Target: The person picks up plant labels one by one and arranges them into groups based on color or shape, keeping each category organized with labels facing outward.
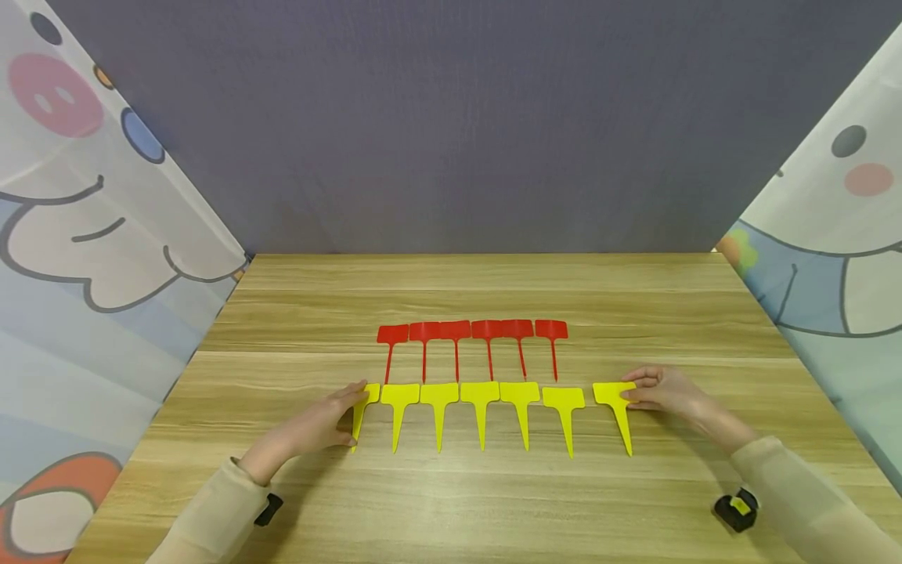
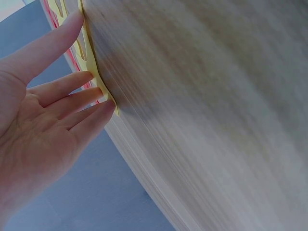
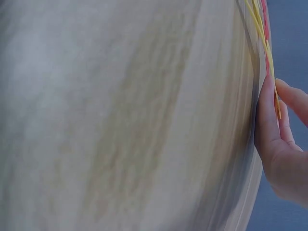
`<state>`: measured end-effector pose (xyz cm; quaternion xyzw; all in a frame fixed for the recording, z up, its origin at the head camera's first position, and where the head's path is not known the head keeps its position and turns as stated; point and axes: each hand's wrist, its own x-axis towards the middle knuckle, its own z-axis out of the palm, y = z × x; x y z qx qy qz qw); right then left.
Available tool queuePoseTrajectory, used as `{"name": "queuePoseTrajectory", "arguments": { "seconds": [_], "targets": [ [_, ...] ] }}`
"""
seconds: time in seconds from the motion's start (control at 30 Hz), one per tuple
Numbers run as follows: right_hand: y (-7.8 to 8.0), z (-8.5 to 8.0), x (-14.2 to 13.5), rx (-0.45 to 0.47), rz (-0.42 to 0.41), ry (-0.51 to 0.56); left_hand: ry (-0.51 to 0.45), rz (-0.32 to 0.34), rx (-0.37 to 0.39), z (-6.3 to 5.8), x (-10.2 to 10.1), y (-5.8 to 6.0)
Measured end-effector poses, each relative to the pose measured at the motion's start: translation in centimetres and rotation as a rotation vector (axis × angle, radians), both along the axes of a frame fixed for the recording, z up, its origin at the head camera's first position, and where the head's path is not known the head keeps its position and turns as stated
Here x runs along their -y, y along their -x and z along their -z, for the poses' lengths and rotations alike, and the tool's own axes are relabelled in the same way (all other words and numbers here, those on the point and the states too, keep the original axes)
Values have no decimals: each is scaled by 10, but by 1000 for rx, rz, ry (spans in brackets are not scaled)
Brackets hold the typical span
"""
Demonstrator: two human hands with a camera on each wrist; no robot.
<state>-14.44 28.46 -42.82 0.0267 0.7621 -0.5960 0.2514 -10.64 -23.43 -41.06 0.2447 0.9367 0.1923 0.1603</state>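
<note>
Several yellow T-shaped plant labels (image 1: 481, 393) lie side by side in a row, stems toward me. At its left end, my left hand (image 1: 320, 423) touches the outermost yellow label (image 1: 361, 411), fingertips on its head and thumb near its stem tip. Its fingers reach out nearly straight along that label (image 2: 98, 79) in the left wrist view. On the right, my right hand (image 1: 669, 395) pinches the corner of another yellow label (image 1: 611, 393) between thumb and fingers. A gap separates this label from its neighbour (image 1: 564, 398). In the right wrist view the pinched label (image 3: 271, 62) runs between the digits.
Behind the yellow row lie several red T-shaped plant labels (image 1: 488, 329), some overlapping. All rest on a wooden table (image 1: 479, 501) backed by a dark grey panel (image 1: 451, 141). Cartoon-print curtains (image 1: 63, 313) hang at both sides. A black device (image 1: 737, 509) is near the right sleeve.
</note>
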Motion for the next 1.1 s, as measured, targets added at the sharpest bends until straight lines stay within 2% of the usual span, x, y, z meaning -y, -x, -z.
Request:
{"name": "queuePoseTrajectory", "arguments": {
  "seconds": [0.3,0.43,0.67,1.0,1.1],
  "targets": [
    [1,2,0,0,5,-13,-4,16,-12,1,1,1],
    [2,3,2,-21,10,-51,-7,13,-5,1,0,1],
    [0,3,8,-105,11,-218,-7,11,-4,-2,-1,1],
    [-4,-2,15,-334,-103,-523,-4,7,8,-2,0,1],
    [-4,-3,16,-373,-129,-564,1,8,9,-1,0,1]
  ]
}}
